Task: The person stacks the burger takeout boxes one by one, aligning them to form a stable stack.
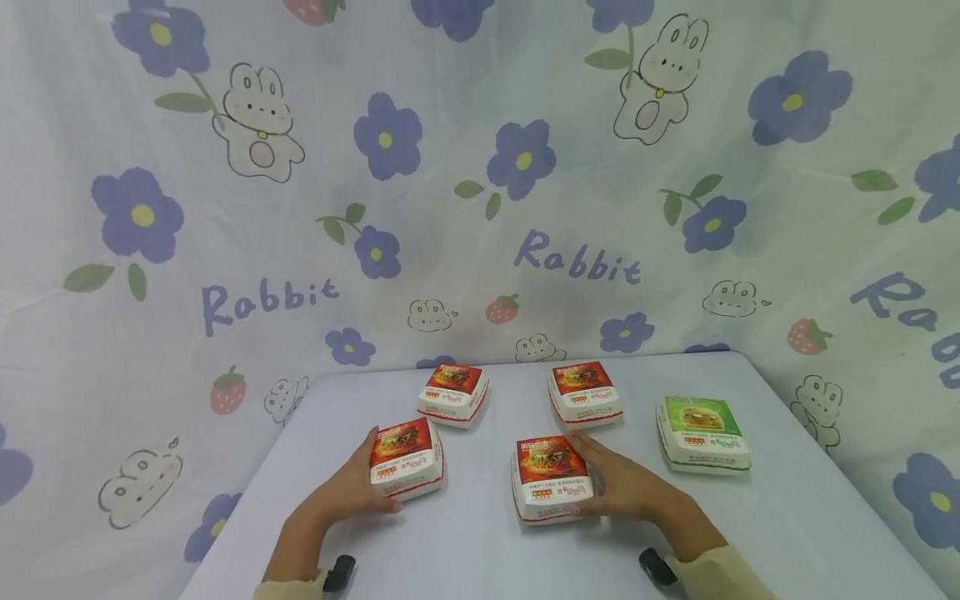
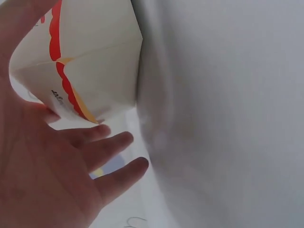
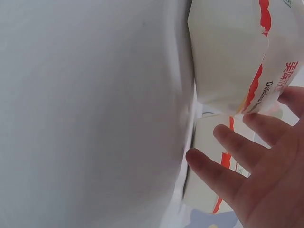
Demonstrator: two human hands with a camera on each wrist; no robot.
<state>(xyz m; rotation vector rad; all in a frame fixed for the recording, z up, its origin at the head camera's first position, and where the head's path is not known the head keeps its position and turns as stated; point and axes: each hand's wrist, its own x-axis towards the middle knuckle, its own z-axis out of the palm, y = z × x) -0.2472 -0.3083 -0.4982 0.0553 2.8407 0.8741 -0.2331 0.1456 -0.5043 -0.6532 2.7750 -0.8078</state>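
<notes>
At the left, my left hand [image 1: 351, 490] reaches round the near side of a red-topped burger box [image 1: 408, 450]. Its thumb is at the front corner and its index finger at the back; the other fingers [image 2: 118, 180] spread out behind the box in the left wrist view. My right hand [image 1: 626, 483] holds another red-topped burger box [image 1: 551, 475] near the middle from its right side, index finger on the back edge and thumb at the front. In the right wrist view several fingers [image 3: 218, 175] extend past that box. Both boxes appear to rest on the table.
Two more red-topped burger boxes stand farther back, one at the left [image 1: 453, 392] and one right of centre [image 1: 585, 392]. A green-topped burger box [image 1: 702, 432] sits at the right. Behind the white table [image 1: 480, 550] hangs a curtain [image 1: 450, 217] with rabbits and flowers.
</notes>
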